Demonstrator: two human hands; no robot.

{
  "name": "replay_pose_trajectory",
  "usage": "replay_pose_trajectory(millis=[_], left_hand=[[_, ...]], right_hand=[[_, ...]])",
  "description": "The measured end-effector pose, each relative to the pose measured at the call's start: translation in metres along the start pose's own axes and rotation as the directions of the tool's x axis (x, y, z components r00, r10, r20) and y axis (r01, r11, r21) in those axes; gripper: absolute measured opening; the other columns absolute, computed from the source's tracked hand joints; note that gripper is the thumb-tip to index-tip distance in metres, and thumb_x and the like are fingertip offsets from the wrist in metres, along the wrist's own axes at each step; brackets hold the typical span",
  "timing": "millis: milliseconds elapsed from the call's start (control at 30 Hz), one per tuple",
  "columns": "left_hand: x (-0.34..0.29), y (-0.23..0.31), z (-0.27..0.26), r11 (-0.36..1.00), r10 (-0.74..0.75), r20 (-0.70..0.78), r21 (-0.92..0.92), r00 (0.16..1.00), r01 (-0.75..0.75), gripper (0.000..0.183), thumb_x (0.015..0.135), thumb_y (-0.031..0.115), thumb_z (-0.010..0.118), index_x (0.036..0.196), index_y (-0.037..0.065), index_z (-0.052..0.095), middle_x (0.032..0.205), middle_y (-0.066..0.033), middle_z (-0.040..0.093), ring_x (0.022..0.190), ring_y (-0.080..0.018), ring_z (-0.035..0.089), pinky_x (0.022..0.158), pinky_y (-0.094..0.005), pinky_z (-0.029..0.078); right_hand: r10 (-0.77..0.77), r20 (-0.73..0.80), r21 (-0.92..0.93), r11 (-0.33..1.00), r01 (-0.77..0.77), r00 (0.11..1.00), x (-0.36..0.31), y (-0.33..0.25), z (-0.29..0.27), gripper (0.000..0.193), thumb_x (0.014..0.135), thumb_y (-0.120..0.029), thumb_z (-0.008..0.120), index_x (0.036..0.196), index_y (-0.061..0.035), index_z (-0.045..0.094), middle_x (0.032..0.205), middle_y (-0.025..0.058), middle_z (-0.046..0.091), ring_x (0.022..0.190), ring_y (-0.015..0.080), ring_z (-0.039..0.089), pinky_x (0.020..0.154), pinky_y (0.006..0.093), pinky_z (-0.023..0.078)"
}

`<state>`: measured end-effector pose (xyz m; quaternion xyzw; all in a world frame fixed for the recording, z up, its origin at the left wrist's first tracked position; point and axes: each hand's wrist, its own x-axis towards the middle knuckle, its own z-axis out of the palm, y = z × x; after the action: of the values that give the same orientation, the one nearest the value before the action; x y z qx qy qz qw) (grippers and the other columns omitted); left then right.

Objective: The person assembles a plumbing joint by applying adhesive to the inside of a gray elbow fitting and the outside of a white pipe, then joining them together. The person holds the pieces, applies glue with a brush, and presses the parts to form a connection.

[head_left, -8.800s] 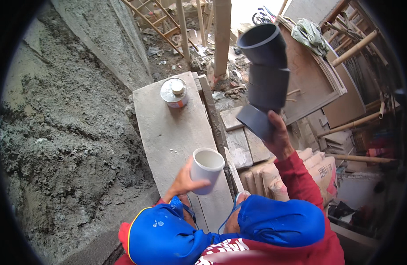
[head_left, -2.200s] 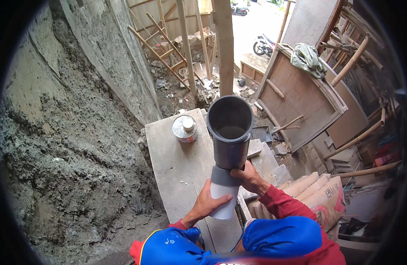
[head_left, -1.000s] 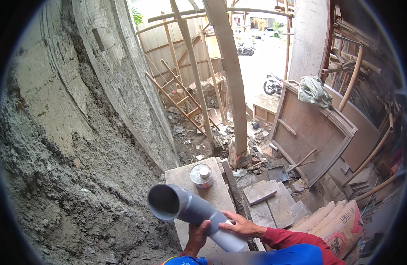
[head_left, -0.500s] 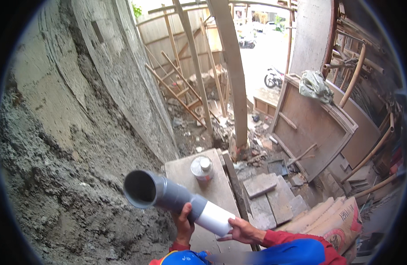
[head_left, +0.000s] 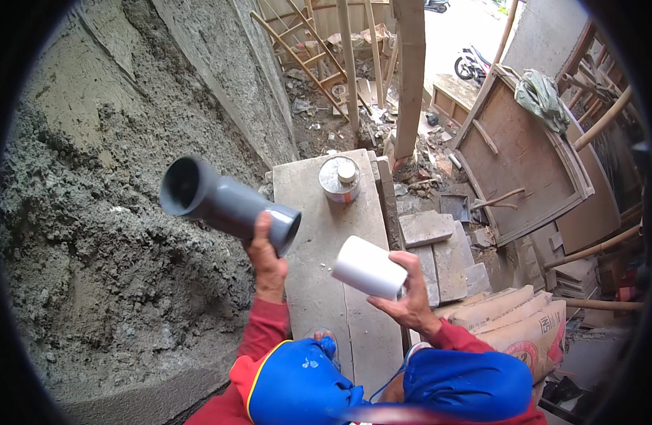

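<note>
My left hand (head_left: 268,263) is closed round the lower end of a grey plastic pipe fitting (head_left: 230,205), tilted with its wide mouth toward the rough wall on the left. In my right hand (head_left: 409,294) is a short white pipe piece (head_left: 367,268), gripped at its near end between thumb and fingers. The two pieces are apart, with a gap between them over the slab. A round metal can (head_left: 339,179) with a white cap stands beyond them on the grey slab (head_left: 297,212).
Rough mortar wall (head_left: 113,227) rises close on the left. To the right lie loose concrete blocks (head_left: 426,228), stacked paper sacks (head_left: 510,326) and a leaning wooden panel (head_left: 524,170). Wooden posts (head_left: 409,78) and a ladder (head_left: 304,49) stand farther off, amid rubble.
The white pipe piece has come out of the grey fitting. My left hand moved up and left with the fitting; my right moved up and slightly right. The view tilted down, showing my knees.
</note>
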<state>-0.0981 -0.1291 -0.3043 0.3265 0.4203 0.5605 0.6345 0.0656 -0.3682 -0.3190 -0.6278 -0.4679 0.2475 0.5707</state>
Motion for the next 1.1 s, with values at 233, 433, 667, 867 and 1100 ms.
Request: replay_pose_trajectory(millis=[233,433,667,867,1100], left_hand=[[-0.007,-0.014,0.003,0.976,-0.099,0.160,-0.178,0.982,0.127,0.062,0.090,0.029,0.083,0.140,0.004,0.056,0.121,-0.0082,0.069,0.111,-0.0230,0.070,0.101,-0.0398,0.058],[-0.010,-0.018,-0.007,0.966,-0.220,0.251,-0.075,0.943,0.246,0.065,0.088,0.022,0.085,0.143,0.005,0.054,0.125,-0.0050,0.064,0.114,-0.0192,0.065,0.101,-0.0344,0.056],[-0.022,-0.020,-0.035,0.826,-0.546,0.233,-0.011,0.805,0.564,0.061,0.090,0.028,0.084,0.138,0.002,0.056,0.119,-0.0090,0.067,0.105,-0.0210,0.069,0.096,-0.0367,0.059],[-0.058,-0.048,-0.035,0.645,-0.700,0.234,-0.199,0.675,0.738,0.065,0.090,0.048,0.079,0.136,0.007,0.060,0.119,-0.0137,0.073,0.108,-0.0294,0.072,0.100,-0.0493,0.059],[-0.086,-0.090,-0.023,0.611,-0.728,0.204,-0.241,0.654,0.754,0.067,0.089,0.059,0.076,0.133,0.009,0.063,0.126,-0.0107,0.072,0.116,-0.0278,0.069,0.107,-0.0487,0.054]], right_hand=[[-0.103,0.071,-0.348,0.930,0.121,0.992,0.007,0.004,-0.038,0.086,0.066,-0.019,0.093,0.137,-0.0057,0.047,0.127,0.0193,0.052,0.117,0.0378,0.057,0.098,0.0462,0.051],[-0.084,0.176,-0.519,0.839,0.165,0.981,0.027,0.003,-0.036,0.086,0.063,-0.027,0.094,0.135,-0.0130,0.049,0.124,0.0165,0.053,0.110,0.0395,0.059,0.090,0.0491,0.052],[-0.002,0.206,-0.516,0.849,0.110,0.979,0.036,0.007,-0.027,0.087,0.066,-0.027,0.093,0.140,-0.0187,0.049,0.128,0.0169,0.052,0.111,0.0411,0.059,0.091,0.0501,0.052],[-0.014,0.102,-0.504,0.861,0.064,0.995,0.036,0.013,-0.045,0.087,0.069,-0.026,0.092,0.143,-0.0109,0.047,0.128,0.0184,0.054,0.115,0.0384,0.059,0.096,0.0493,0.053],[0.130,0.004,-0.492,0.864,-0.112,0.991,0.022,0.025,-0.055,0.089,0.072,-0.029,0.092,0.145,-0.0097,0.045,0.131,0.0196,0.053,0.118,0.0392,0.060,0.097,0.0483,0.053]])
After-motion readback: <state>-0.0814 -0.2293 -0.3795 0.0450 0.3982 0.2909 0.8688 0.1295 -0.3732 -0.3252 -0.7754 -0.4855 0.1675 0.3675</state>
